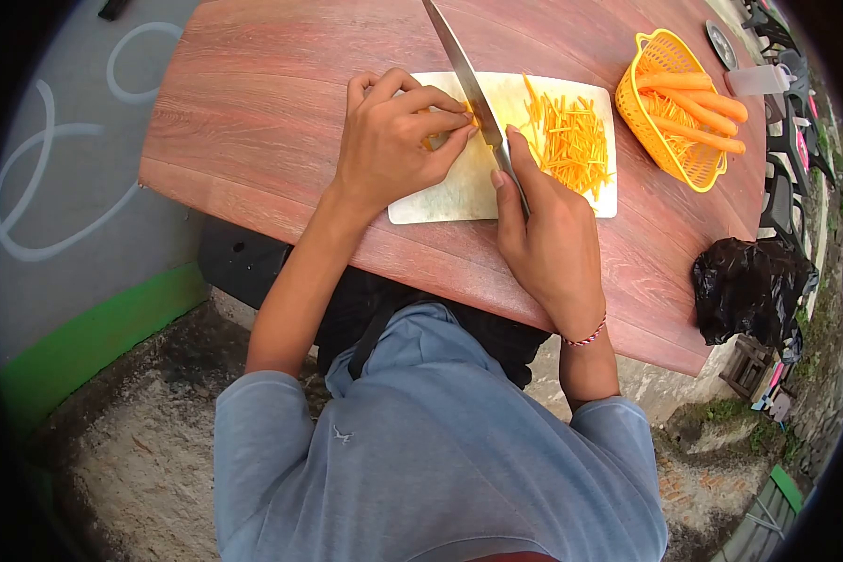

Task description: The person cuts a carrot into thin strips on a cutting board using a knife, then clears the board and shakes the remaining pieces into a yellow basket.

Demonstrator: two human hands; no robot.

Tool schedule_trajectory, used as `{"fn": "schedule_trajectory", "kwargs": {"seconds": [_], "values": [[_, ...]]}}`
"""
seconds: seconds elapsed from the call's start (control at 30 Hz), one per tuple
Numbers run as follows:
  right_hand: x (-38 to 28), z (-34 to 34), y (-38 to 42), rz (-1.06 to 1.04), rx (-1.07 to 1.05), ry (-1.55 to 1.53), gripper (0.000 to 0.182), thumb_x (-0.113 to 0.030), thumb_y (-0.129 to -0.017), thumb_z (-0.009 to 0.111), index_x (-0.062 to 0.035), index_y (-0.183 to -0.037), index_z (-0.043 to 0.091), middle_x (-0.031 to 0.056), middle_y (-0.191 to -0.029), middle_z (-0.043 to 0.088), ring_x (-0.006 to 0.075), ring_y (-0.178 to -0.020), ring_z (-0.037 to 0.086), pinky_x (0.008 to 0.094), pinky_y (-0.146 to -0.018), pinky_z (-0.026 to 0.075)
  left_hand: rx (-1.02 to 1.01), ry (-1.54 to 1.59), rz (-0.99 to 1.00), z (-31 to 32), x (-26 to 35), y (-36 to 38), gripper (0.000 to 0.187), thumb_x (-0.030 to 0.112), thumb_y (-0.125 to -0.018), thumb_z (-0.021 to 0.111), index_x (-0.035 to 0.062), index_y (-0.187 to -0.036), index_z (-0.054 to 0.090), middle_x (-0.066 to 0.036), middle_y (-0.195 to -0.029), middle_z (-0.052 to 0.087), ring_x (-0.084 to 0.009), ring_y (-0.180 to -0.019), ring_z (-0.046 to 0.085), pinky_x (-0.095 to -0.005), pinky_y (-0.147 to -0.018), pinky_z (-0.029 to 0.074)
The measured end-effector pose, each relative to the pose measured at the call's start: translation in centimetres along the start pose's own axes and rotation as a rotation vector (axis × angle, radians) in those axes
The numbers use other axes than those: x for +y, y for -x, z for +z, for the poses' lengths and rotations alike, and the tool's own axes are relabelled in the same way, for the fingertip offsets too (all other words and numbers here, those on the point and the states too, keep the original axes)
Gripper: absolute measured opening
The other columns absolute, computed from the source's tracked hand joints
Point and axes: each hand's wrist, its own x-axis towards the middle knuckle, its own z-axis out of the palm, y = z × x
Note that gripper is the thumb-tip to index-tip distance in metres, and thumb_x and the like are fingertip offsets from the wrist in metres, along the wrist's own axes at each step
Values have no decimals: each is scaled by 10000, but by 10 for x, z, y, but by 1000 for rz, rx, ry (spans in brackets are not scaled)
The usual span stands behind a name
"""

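My right hand (pixel 557 234) is wrapped round the handle of a kitchen knife (pixel 465 70), its long blade pointing away from me. With bent fingers, my left hand (pixel 393 140) presses a piece of carrot (pixel 471 116) on the white cutting board (pixel 440 201), right beside the blade. Most of that piece is hidden under the fingers. On the board's right half lies a loose heap of thin carrot strips (pixel 571 140).
A yellow plastic basket (pixel 648 122) holds peeled whole carrots (pixel 712 101) and more strips. Behind it are a metal plate (pixel 721 44) and a clear plastic bottle (pixel 759 81). A black plastic bag (pixel 749 290) is at the right edge of the wooden table (pixel 253 122).
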Motion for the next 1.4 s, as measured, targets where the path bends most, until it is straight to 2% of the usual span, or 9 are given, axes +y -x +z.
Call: {"fn": "schedule_trajectory", "kwargs": {"seconds": [0.3,0.43,0.6,0.83,0.93,1.17,1.2,1.4], "values": [[-4,11,-2,-16,30,92,446,-175,-1036,631,24,-1434,586,228,-758,684,419,-607,679,512,-559,535,-15,16,-11,0,1,0,99,180,-792,895,137,-877,866,61,-911,800,-164,-872,653,-375,-864,407],[-2,17,-15,-2,54,119,437,-190,-1048,613,32,-1424,588,243,-740,684,429,-618,687,525,-575,537,-11,3,9,-1,2,-1,95,179,-797,894,133,-875,865,51,-898,799,-168,-864,655,-378,-868,410],[2,0,-21,131,1,-46,432,-192,-1060,594,70,-1403,589,285,-724,682,454,-687,708,552,-641,545,8,21,4,3,-1,1,77,222,-819,873,148,-840,862,64,-894,796,-163,-889,640,-411,-902,400],[11,-5,-11,91,55,-136,418,-175,-1041,622,75,-1376,615,272,-744,687,449,-708,708,548,-665,546,18,38,5,2,1,-2,78,190,-809,887,139,-857,854,51,-895,798,-173,-859,627,-396,-877,395],[9,-2,-6,0,38,-148,423,-169,-1031,630,55,-1390,620,226,-781,699,420,-703,703,530,-636,543,-4,47,-11,2,1,-2,69,183,-808,884,141,-852,852,52,-899,797,-175,-864,627,-392,-877,398],[10,3,-2,-3,11,-98,450,-208,-1044,618,43,-1418,603,206,-756,696,399,-661,699,515,-614,556,-24,35,-4,-2,3,-4,99,133,-780,890,130,-871,853,39,-941,806,-183,-867,636,-381,-889,420],[9,6,-1,-4,21,-69,458,-214,-1047,616,39,-1429,599,201,-748,689,395,-635,693,510,-589,555,-33,26,-5,-3,4,-4,138,99,-764,897,120,-894,855,24,-959,814,-186,-864,645,-373,-900,438],[-5,13,7,7,20,86,502,-220,-1050,606,22,-1489,569,189,-749,683,364,-553,678,486,-502,550,-43,23,-9,-3,4,-4,128,108,-755,891,121,-875,849,20,-959,812,-194,-868,646,-383,-908,439]]}}
